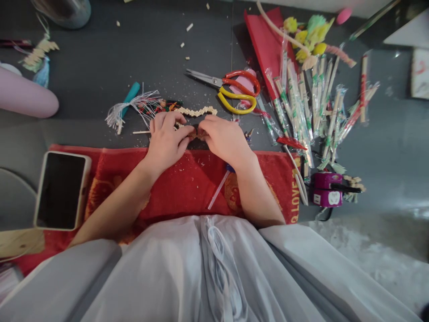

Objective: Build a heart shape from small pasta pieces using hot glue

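Note:
My left hand (167, 141) and my right hand (224, 138) meet above the near edge of the dark table. Both are closed, their thumbs and fingers pinched around something small and brownish that the fingertips mostly hide; I cannot make out its kind. Just beyond the fingers lies a cream, knobbly braided strip (197, 112). A bundle of white strings (115, 112) with a teal stick (130, 96) is left of my left hand. Scissors (217, 82) with one red and one yellow handle lie open beyond my right hand.
A red towel (187, 188) lies under my forearms, with a phone (62, 190) at its left. Several plastic-wrapped sticks (295, 103) spread to the right, near a purple device (327, 190). A pink cylinder (27, 94) stands out at far left. Pale scraps dot the table.

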`<state>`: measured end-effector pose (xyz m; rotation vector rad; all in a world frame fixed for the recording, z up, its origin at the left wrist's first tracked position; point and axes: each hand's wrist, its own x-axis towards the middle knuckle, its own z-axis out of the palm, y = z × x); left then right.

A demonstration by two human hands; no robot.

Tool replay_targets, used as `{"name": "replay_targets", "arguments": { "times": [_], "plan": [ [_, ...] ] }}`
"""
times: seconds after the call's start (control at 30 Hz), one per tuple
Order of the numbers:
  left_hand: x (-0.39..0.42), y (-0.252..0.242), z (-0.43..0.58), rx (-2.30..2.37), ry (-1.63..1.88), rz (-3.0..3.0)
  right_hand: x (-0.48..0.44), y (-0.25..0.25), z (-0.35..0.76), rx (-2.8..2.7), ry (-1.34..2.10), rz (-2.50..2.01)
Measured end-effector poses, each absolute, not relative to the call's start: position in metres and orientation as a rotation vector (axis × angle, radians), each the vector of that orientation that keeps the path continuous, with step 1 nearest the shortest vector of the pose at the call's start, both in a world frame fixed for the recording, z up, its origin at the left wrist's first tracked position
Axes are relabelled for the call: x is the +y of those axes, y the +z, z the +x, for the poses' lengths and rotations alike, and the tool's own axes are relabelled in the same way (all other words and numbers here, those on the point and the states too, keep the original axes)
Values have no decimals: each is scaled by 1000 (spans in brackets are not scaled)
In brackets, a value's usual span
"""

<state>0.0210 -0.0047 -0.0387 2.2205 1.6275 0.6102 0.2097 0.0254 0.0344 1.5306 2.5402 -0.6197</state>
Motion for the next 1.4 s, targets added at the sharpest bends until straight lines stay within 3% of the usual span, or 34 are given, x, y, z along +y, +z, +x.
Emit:
{"name": "replay_targets", "arguments": {
  "times": [1.4],
  "plan": [
    [-6, -37, 20, 1601, 637, 2224, 24, 36, 211, 2542, -651, 1527]
  ]
}}
